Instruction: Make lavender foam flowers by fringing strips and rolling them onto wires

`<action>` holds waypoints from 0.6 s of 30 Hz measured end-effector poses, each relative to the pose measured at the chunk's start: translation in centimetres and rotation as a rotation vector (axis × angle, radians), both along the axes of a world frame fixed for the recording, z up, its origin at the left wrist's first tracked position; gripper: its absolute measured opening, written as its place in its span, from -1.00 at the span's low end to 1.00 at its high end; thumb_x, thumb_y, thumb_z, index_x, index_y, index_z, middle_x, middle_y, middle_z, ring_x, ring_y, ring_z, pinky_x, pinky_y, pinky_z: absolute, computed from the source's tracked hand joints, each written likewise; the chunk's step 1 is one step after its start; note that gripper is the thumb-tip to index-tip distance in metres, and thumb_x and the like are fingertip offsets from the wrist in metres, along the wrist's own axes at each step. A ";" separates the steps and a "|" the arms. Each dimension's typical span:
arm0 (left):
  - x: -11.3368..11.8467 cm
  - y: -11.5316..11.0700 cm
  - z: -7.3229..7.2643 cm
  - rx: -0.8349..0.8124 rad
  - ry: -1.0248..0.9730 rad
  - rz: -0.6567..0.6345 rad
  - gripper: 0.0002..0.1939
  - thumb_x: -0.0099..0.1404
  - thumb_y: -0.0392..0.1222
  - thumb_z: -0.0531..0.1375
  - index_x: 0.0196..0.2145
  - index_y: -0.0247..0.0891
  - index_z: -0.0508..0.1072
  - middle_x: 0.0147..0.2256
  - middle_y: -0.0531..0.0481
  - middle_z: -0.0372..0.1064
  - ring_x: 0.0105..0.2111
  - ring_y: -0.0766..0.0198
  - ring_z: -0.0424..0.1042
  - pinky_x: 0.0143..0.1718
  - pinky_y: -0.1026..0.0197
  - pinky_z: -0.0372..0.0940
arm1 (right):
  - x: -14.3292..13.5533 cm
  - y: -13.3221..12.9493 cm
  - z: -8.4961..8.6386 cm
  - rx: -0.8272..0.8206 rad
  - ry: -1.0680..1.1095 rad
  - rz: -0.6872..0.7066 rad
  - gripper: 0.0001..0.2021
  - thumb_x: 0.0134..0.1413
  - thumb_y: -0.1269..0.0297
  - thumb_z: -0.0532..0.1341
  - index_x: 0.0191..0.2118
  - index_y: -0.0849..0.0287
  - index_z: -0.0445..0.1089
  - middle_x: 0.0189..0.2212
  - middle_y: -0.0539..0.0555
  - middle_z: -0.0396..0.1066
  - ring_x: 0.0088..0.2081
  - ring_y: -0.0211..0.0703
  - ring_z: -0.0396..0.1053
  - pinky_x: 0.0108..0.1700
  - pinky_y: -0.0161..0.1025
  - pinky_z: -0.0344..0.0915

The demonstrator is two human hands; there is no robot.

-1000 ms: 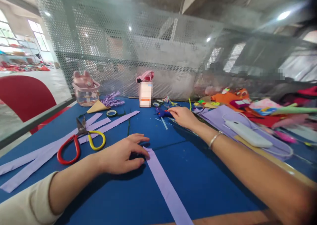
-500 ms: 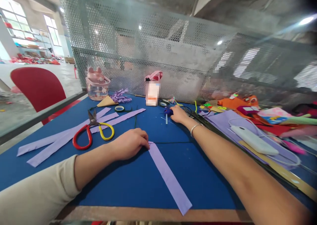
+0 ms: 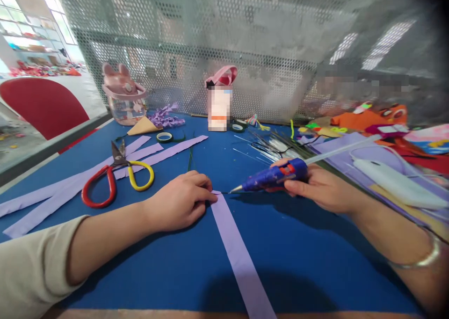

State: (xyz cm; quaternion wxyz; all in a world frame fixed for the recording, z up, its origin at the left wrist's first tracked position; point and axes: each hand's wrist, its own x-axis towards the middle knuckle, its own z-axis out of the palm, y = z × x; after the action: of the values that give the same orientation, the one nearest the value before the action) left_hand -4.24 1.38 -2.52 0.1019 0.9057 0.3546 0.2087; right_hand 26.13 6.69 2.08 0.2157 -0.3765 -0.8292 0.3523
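My left hand rests on the blue table, its fingers closed on the upper end of a purple paper strip. That strip slants down toward the table's front edge. A thin dark wire passes by the fingertips at the strip's end. In my right hand is a blue glue gun with a clear glue stick out of its back. Its nozzle points left, just right of the strip's top end. Scissors with one red and one yellow handle lie open left of my left hand, over more purple strips.
Green tape, a tan paper cone and a pink bottle stand or lie at the back left. Bundled wires, purple sheets and a white power strip crowd the right. A perforated screen rises behind.
My right hand has picked up the glue gun from the back of the table and brought it near the strip's top end. My left hand stays on the strip; the view has shifted closer.
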 end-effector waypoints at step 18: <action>0.2 -0.1 0.2 -0.078 -0.036 0.009 -0.65 0.18 -0.36 0.07 -0.18 -0.13 0.56 -0.14 -0.09 0.40 -0.17 0.14 0.36 -0.11 0.08 0.29 | -1.5 -1.6 -1.7 0.314 -0.097 -0.017 -0.75 0.12 0.01 0.15 -0.35 0.05 0.42 -0.33 0.13 0.43 -0.34 -0.05 0.41 -0.22 -0.07 0.38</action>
State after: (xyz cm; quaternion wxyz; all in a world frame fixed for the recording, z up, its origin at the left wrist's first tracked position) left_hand -4.09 1.24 -2.27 0.1425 0.8956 0.3646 0.2115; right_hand 24.65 5.13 0.33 0.2345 -0.3618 -0.8803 0.1979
